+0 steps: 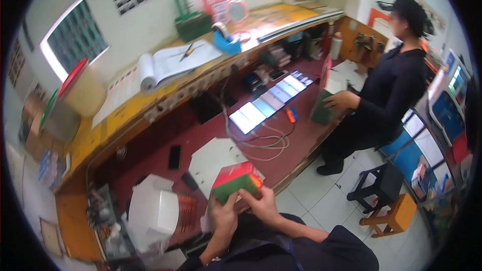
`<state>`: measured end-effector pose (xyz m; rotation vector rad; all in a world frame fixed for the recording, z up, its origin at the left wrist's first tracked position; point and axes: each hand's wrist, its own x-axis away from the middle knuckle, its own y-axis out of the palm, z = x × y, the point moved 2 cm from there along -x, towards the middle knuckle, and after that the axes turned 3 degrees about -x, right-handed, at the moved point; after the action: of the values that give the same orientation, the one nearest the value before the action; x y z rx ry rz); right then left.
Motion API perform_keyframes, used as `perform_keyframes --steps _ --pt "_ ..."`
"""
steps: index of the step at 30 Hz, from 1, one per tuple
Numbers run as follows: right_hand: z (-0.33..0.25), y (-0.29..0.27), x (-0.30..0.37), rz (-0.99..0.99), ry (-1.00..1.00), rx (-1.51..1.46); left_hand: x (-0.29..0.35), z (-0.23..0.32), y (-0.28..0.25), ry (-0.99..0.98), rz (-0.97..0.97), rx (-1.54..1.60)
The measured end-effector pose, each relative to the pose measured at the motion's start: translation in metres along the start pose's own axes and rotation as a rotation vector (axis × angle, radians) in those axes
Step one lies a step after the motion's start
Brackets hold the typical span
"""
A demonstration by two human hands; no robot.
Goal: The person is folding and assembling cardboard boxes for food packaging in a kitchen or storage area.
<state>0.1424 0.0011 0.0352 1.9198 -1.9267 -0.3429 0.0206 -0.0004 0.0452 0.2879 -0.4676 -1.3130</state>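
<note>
Both of my hands are on a red and green cardboard box (233, 181), held just in front of my body over the near edge of the desk. My left hand (224, 217) grips its lower left side, with the thumb against the green face. At the lower right, my right hand (263, 206) has its fingers bent onto the box, close to an orange patch at its corner. An opened-out white sheet of card (213, 158) lies just beyond the box. What is inside the box cannot be seen.
Left of the box stand a white carton (163, 211) and a black phone (174, 157). Several lit phones (271, 100) lie in a row with looped cables (271, 143). At right, a co-worker (391, 75) handles a green box (321, 108). Stools (386, 216) stand behind.
</note>
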Motion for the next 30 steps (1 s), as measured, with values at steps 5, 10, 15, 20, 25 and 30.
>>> perform_keyframes --steps 5,10,15,20,25,30 --pt "0.044 -0.015 -0.018 0.007 0.095 -0.196 -0.006 0.000 -0.007 0.151 -0.124 0.173" --pt "0.037 0.001 -0.016 0.050 -0.041 -0.100 -0.010 -0.016 -0.037 -0.173 0.174 0.642" --pt "0.041 -0.002 -0.011 0.068 -0.405 0.446 0.003 -0.037 -0.041 -0.099 0.262 0.260" --pt "0.044 0.009 -0.016 0.122 -0.566 0.483 0.000 -0.036 -0.046 -0.348 0.251 0.492" --pt "0.046 0.011 -0.011 0.030 -0.549 0.542 0.002 -0.029 -0.041 -0.257 0.269 0.499" --pt "0.045 0.025 -0.002 0.016 -0.608 0.562 0.012 -0.021 -0.035 -0.106 0.456 0.315"
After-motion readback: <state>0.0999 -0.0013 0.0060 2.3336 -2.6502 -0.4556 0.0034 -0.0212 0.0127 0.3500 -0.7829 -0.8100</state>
